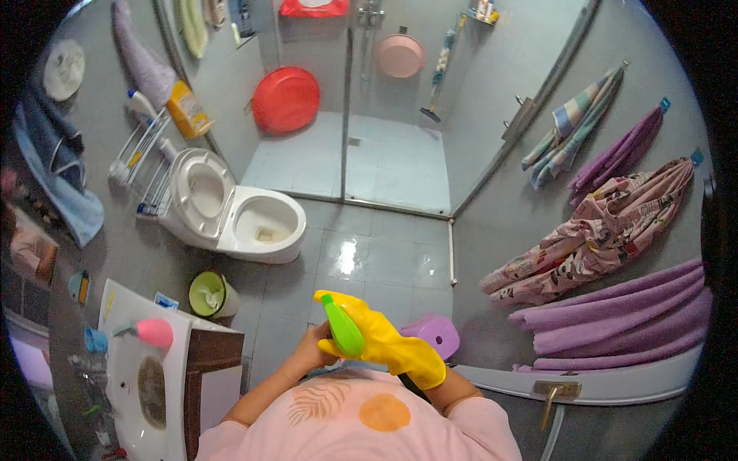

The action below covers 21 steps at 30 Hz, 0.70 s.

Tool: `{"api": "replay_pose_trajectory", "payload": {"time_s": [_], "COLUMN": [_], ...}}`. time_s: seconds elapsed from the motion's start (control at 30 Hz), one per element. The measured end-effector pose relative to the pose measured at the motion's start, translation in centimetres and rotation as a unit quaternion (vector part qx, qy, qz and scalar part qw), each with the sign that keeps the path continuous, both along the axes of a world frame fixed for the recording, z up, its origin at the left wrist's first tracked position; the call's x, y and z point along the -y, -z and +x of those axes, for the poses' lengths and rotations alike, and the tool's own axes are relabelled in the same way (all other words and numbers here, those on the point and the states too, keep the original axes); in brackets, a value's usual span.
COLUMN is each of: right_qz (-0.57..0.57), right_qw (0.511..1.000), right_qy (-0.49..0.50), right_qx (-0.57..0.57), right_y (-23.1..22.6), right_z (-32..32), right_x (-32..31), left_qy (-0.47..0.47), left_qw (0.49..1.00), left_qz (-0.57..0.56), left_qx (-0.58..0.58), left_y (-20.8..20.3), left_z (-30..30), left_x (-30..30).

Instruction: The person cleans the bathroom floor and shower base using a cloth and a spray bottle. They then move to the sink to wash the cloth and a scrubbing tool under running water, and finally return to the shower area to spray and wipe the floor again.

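Observation:
A long yellow rubber glove (415,355) covers my right hand (377,326) and reaches up the forearm. That hand is closed around a bright green, smooth, elongated object (344,326) with a rounded wide end; its kind does not show clearly. My bare left hand (311,349) is close against the glove and the green object, at their left side. Its fingers are mostly hidden, so what it grips cannot be made out. Both hands are in front of my pink shirt, above the tiled floor.
A white toilet (265,224) with its lid up stands ahead left. Beside it is a green waste bin (209,294). A washbasin counter (123,338) is at left, a purple stool (432,335) near my right arm. Towels (615,319) and clothes (596,230) hang on the right wall.

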State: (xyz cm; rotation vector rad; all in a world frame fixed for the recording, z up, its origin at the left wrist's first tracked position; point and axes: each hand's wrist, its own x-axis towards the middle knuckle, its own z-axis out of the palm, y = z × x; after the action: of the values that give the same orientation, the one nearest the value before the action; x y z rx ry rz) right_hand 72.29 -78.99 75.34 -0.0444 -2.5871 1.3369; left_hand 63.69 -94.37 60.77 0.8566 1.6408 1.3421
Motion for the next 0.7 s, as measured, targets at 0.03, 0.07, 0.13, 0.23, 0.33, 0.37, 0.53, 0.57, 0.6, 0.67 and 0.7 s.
{"api": "replay_pose_trajectory", "payload": {"time_s": [0.03, 0.07, 0.13, 0.23, 0.33, 0.37, 0.53, 0.57, 0.6, 0.67, 0.7], "right_qz": [-0.005, -0.002, 0.000, 0.081, -0.122, -0.100, -0.154, -0.150, -0.145, -0.096, -0.051], "right_qw": [1.000, 0.999, 0.995, 0.979, 0.960, 0.956, 0.919, 0.915, 0.911, 0.907, 0.908], "right_qy": [0.022, 0.030, 0.058, 0.143, 0.233, 0.258, 0.354, 0.367, 0.383, 0.406, 0.411], "right_qx": [0.007, -0.024, -0.082, -0.120, -0.092, -0.098, -0.081, -0.070, -0.058, -0.055, -0.064], "right_y": [0.1, 1.0, 3.9, 5.4, 7.5, 7.5, 6.8, 7.1, 7.7, 8.8, 9.2], "right_z": [0.2, 0.3, 0.3, -0.4, -0.9, -1.0, -1.2, -1.6, -1.6, -2.0, -2.2], "right_x": [-1.0, -2.2, -4.6, -8.7, -13.4, -14.9, -23.3, -25.2, -26.9, -30.4, -32.1], "left_qy": [0.014, 0.027, 0.063, 0.089, 0.086, 0.101, 0.081, 0.071, 0.065, 0.074, 0.075], "left_qw": [1.000, 0.999, 0.992, 0.968, 0.975, 0.975, 0.968, 0.971, 0.974, 0.982, 0.981], "left_qz": [-0.015, -0.028, -0.062, -0.084, -0.066, -0.068, -0.194, -0.190, -0.187, -0.110, -0.121], "left_qx": [-0.006, -0.014, -0.091, -0.220, -0.195, -0.184, -0.137, -0.127, -0.115, -0.135, -0.129], "left_y": [0.8, 1.9, 1.4, -1.5, -2.0, -2.4, -1.2, -0.8, 0.1, 1.5, 1.6], "left_z": [-0.2, -0.5, -1.0, -2.2, -4.9, -6.7, -14.8, -16.6, -18.3, -21.4, -22.2], "left_x": [-1.6, -3.1, -6.3, -11.7, -16.5, -17.9, -25.8, -27.4, -29.1, -33.6, -35.5]}}
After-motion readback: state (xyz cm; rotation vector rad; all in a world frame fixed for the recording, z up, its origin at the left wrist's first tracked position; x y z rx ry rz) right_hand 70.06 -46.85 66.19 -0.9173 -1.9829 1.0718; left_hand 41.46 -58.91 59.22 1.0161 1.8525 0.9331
